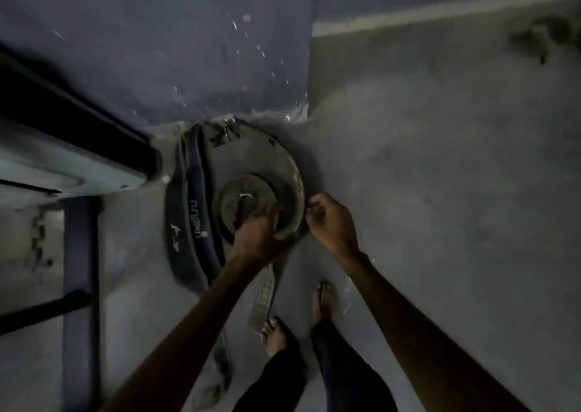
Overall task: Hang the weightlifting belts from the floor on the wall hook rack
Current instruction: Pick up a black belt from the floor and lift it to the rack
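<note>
Gripping coiled tan belt (pixel 283 160) with left hand (pixel 256 234) on dusty concrete floor (pixel 440 160) beneath blue-grey wall (pixel 157 50), curling right hand (pixel 331 223) at its rim, hold unclear.

The light is dim and bluish-grey, with the floor (pixel 440 191) palest toward its right side and black shadow at its far left edge. Motion blur softens everything, and the wide lens bends straight lines near the borders.

Dim gym corner, weightlifting belts (pixel 195 223) on concrete floor (pixel 440 191)
</note>
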Demonstrator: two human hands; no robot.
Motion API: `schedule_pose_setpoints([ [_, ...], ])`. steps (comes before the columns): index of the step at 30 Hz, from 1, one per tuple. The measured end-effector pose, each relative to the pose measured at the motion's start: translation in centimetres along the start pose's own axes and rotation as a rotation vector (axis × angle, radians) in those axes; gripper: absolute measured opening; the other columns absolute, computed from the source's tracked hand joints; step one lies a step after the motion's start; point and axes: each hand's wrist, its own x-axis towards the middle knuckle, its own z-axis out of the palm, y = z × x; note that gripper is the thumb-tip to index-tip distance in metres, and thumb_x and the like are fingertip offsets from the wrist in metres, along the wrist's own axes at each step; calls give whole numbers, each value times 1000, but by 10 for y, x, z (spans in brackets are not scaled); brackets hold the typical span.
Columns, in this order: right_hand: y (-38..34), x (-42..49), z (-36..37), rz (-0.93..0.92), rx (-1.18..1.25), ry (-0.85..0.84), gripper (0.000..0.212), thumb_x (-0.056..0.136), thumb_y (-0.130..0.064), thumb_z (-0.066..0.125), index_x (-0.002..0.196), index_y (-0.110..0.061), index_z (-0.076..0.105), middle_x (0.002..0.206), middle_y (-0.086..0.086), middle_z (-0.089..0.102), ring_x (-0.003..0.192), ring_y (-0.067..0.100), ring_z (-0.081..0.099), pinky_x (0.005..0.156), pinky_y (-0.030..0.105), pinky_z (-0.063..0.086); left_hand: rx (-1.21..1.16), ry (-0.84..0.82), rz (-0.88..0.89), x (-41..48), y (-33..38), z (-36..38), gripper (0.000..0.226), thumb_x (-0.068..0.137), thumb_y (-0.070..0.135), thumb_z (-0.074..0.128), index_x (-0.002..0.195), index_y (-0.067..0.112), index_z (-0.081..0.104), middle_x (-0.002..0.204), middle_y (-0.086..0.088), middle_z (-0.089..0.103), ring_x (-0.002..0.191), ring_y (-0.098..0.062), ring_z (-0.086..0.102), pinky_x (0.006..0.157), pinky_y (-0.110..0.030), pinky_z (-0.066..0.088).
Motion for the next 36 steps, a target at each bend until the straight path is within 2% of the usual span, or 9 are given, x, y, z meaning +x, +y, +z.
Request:
schedule_pose_setpoints([
  [6,140,93,124,102,80,-5,21,92,-13,68,112,-11,66,103,8,74,94,24,69,75,28,50,-46,-120,-100,122,-76,184,75,72,58,59,137,19,52,129,-6,65,117,-28,63,91,-39,54],
  [10,218,147,192,102,56,-24,21,95,-13,59,116,-12,65,107,9,73,99,26,66,73,19,34,-37,-76,-134,190,-116,279,63,83,45,68,137,19,50,135,-9,61,122,-32,59,93,-41,52],
  [14,282,177,234,87,31,-91,23,96,-13,59,118,-9,65,111,13,72,103,26,67,82,28,47,19,-79,-144,242,-138,343,59,93,40,60,144,17,42,139,-16,55,121,-37,57,88,-41,48],
  [17,301,181,233,91,53,-110,25,98,-13,58,120,-3,64,113,18,71,105,31,67,91,39,53,-1,-93,-154,258,-139,351,54,96,31,56,148,24,41,125,-18,66,110,-40,65,84,-43,52],
  [21,274,177,204,309,270,-154,36,101,-23,61,130,-3,59,120,10,67,106,20,63,85,26,46,-137,-53,-182,240,-125,316,52,93,29,63,143,21,51,125,-15,69,112,-36,66,85,-39,51],
  [24,228,176,169,415,507,-227,44,104,-33,56,130,1,61,123,16,68,112,28,65,90,34,51,-308,-41,-115,212,-107,261,55,84,33,64,135,13,59,120,-10,71,108,-29,68,86,-39,56],
  [29,117,163,91,332,815,-243,55,77,-48,74,122,-17,71,124,9,74,117,24,69,109,45,50,-582,28,60,161,-68,135,39,88,3,68,126,9,60,113,2,68,98,0,67,85,-22,57],
  [33,6,135,25,185,917,-249,50,80,-29,74,127,-13,68,124,11,74,118,28,69,109,46,51,-801,102,43,113,-37,26,38,87,4,68,125,2,62,117,-16,71,103,-21,71,84,-28,59],
  [36,-73,100,-23,94,931,-201,38,89,-19,73,126,-11,69,121,11,75,115,29,71,105,48,53,-890,95,58,70,-7,-56,32,92,-5,64,123,1,64,112,-10,73,101,-12,70,89,-25,57],
])
